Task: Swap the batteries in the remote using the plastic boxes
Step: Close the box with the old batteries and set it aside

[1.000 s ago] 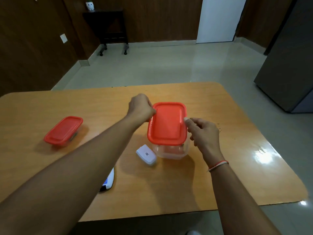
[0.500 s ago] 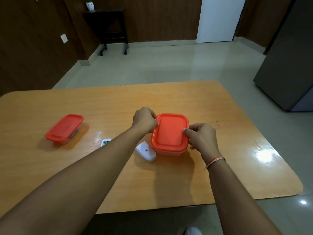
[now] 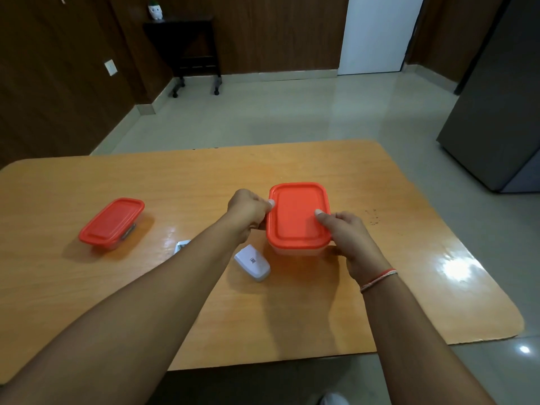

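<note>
Pressing down the red lid (image 3: 298, 216) of a clear plastic box (image 3: 295, 250) on the wooden surface (image 3: 380, 287), both our hands work its edges.

Our left hand (image 3: 248, 213) pinches the lid's left rim; our right hand (image 3: 346, 232) grips the right side, thumb on top. A white remote piece (image 3: 252, 263) lies just beside the box, and a second red-lidded box (image 3: 112, 223) sits well apart to the left.

Single head-worn wide-angle view, looking forward and down from above the near edge of the wooden table (image 3: 380, 302), tabletop close below, both forearms reaching in from the bottom — floor, far wall and white door (image 3: 377, 33) behind.
</note>
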